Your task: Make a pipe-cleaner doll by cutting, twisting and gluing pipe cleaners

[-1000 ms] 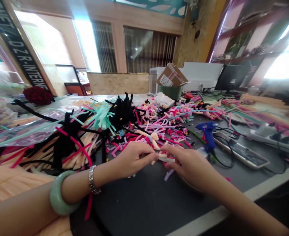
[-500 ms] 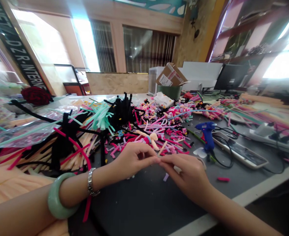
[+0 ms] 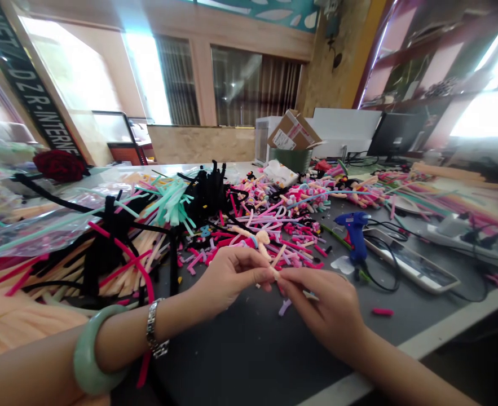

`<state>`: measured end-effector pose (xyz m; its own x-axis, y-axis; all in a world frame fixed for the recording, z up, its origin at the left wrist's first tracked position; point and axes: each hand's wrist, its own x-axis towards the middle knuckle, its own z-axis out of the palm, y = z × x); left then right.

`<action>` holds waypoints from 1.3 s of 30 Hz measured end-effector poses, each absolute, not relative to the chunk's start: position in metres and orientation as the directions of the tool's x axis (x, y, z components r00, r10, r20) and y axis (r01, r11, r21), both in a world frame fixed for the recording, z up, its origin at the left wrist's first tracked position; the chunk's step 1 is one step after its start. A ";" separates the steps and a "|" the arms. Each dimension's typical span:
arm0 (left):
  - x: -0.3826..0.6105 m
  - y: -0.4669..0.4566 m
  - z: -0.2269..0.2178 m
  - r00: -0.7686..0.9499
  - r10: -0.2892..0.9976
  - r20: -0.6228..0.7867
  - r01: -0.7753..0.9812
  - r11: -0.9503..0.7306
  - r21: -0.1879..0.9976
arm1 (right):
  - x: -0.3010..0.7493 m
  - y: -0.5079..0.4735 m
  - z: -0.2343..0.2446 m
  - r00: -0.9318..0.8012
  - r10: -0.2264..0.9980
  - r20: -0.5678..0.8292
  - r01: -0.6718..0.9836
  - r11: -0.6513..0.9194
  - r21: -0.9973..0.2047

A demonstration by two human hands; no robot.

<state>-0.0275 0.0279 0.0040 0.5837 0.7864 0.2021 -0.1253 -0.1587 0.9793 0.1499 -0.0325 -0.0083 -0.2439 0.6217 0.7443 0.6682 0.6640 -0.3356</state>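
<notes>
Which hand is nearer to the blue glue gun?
Right. The right hand is just below and to the left of the blue glue gun, not touching it; the left hand is farther off, on the far side of the right hand.

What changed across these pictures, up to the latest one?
The left hand and right hand have drawn together, their fingertips now pinching a pale peach pipe-cleaner piece. The blue glue gun and the heaped pipe cleaners stayed as they were.

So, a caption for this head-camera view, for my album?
The left hand and right hand pinch a peach pipe cleaner beside a blue glue gun.
</notes>
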 end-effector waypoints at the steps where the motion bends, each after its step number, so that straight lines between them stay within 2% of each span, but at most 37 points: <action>1: -0.027 0.028 0.004 0.587 0.783 0.206 -0.136 -0.155 0.979 | 0.150 -0.032 -0.009 -0.249 0.601 0.759 0.677 0.668 -0.308; 10: -0.026 0.027 -0.002 0.599 0.773 0.208 -0.202 -0.105 0.974 | 0.154 -0.030 -0.014 -0.322 0.515 0.795 0.707 0.689 -0.160; 14: -0.025 0.029 -0.005 0.609 0.770 0.189 -0.174 -0.103 0.979 | 0.154 -0.030 -0.014 -0.363 0.501 0.786 0.713 0.692 -0.112; 20: -0.030 0.031 -0.006 0.611 0.755 0.237 -0.016 -0.288 0.958 | 0.155 -0.027 -0.014 -0.410 0.534 0.739 0.736 0.672 -0.077; 25: -0.034 0.028 -0.001 0.608 0.734 0.303 0.147 -0.479 0.865 | 0.154 -0.026 -0.017 -0.429 0.482 0.764 0.739 0.674 -0.010; 28: -0.035 0.027 0.003 0.591 0.739 0.324 0.225 -0.536 0.814 | 0.152 -0.026 -0.017 -0.432 0.468 0.771 0.736 0.677 0.002; 30: -0.035 0.026 0.002 0.580 0.756 0.304 0.211 -0.500 0.840 | 0.152 -0.026 -0.016 -0.414 0.468 0.781 0.735 0.678 -0.016; 34: -0.031 0.028 -0.003 0.589 0.781 0.208 0.015 -0.268 0.963 | 0.151 -0.027 -0.016 -0.375 0.465 0.802 0.729 0.682 -0.054; 39: -0.027 0.025 -0.004 0.607 0.785 0.122 -0.168 -0.023 0.985 | 0.150 -0.028 -0.015 -0.391 0.464 0.795 0.717 0.695 -0.053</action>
<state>-0.0275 0.0247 -0.0042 0.6070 0.7852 0.1223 -0.1684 -0.0233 0.9854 0.1499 -0.0284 -0.0146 -0.3908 0.4637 0.7952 0.7166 0.6954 -0.0533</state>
